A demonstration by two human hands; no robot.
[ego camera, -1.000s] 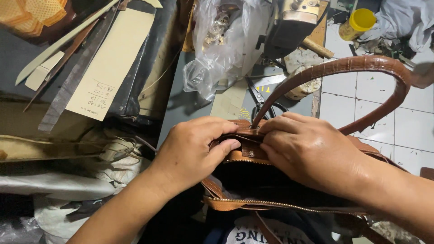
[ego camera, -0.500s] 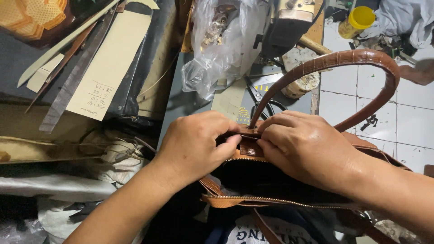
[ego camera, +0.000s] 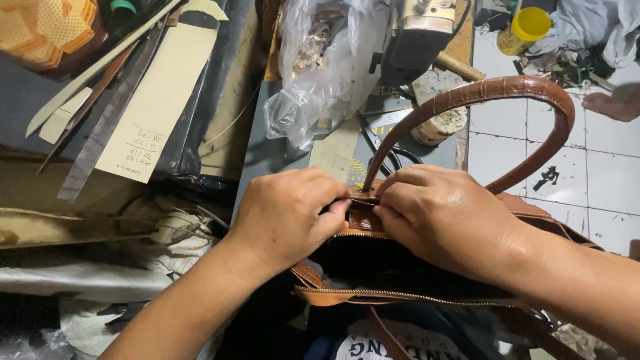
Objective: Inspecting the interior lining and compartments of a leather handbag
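A brown leather handbag with a textured arched handle sits open in front of me, its gold zipper edge running along the near rim and its lining dark. My left hand pinches the bag's top edge near the handle base. My right hand grips the same edge from the other side, fingertips meeting the left thumb. What lies between the fingers is hidden.
A sewing machine and a crumpled clear plastic bag stand behind the handbag. Cardboard pattern strips and dark leather pieces lie at left. A yellow-lidded jar and someone's bare foot are on the white tiled floor.
Both hands have shifted slightly along the bag's top edge, and the handle now stands more upright and further into view.
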